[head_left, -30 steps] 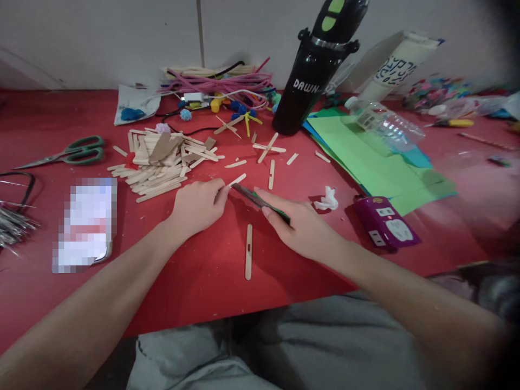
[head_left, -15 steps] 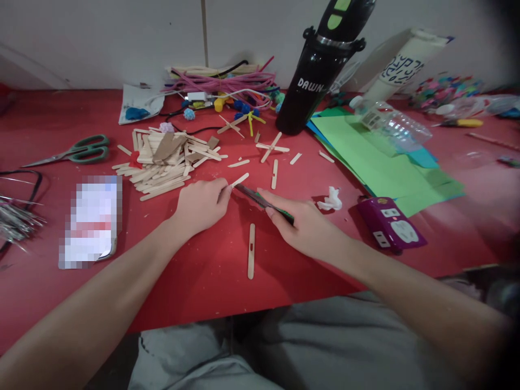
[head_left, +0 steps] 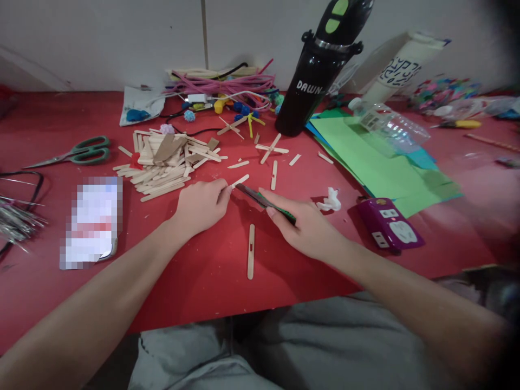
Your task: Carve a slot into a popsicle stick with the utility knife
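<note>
My left hand (head_left: 204, 207) is closed on a wooden craft stick (head_left: 240, 181), whose far end pokes out past the thumb. In my right hand (head_left: 298, 225) is a black and green utility knife (head_left: 270, 203), its blade end touching or very near the stick. Below the hands lies another craft stick (head_left: 251, 252) with a slot cut in its middle. Just beyond them rest a notched stick (head_left: 274, 175) and two crossed sticks (head_left: 272, 148). A heap of craft sticks (head_left: 162, 162) sits behind my left hand.
Scissors (head_left: 81, 151) and a phone (head_left: 93, 222) lie to the left. A black bottle (head_left: 311, 81) stands at the back, with green paper (head_left: 377, 157) beside it. Crumpled tissue (head_left: 330, 200) and a purple power adapter (head_left: 389, 225) are right of my right hand. Pink cords (head_left: 227, 84) line the wall.
Almost nothing differs. The whole view has shifted by a few pixels; both hands keep their hold, and the knife stays at the stick.
</note>
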A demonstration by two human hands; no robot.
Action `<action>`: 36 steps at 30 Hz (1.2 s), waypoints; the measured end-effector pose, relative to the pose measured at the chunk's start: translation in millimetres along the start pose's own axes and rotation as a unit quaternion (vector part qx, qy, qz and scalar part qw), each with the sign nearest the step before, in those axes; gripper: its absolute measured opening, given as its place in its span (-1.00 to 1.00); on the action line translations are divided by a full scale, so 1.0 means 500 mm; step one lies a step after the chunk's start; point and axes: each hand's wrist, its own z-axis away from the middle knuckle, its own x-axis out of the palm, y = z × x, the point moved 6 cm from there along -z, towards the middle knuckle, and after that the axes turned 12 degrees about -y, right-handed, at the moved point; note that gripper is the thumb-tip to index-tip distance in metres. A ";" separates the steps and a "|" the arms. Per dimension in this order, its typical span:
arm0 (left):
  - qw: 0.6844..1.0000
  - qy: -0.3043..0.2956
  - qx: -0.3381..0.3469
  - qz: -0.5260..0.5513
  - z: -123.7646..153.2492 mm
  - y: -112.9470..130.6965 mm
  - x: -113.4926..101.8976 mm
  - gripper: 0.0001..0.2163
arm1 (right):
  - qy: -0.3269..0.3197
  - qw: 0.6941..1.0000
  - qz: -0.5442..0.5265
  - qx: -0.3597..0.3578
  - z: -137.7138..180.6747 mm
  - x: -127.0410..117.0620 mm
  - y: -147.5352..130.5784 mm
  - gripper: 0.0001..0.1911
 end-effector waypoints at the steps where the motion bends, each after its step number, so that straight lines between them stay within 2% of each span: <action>1: 1.000 0.000 -0.001 0.000 0.000 0.001 0.000 -0.66 | 0.000 1.000 0.001 -0.001 0.000 0.000 -0.001 -0.53; 36: 1.000 -0.003 -0.005 -0.010 0.001 0.004 -0.001 -0.66 | -0.033 0.999 -0.002 0.019 -0.003 0.007 -0.008 -0.50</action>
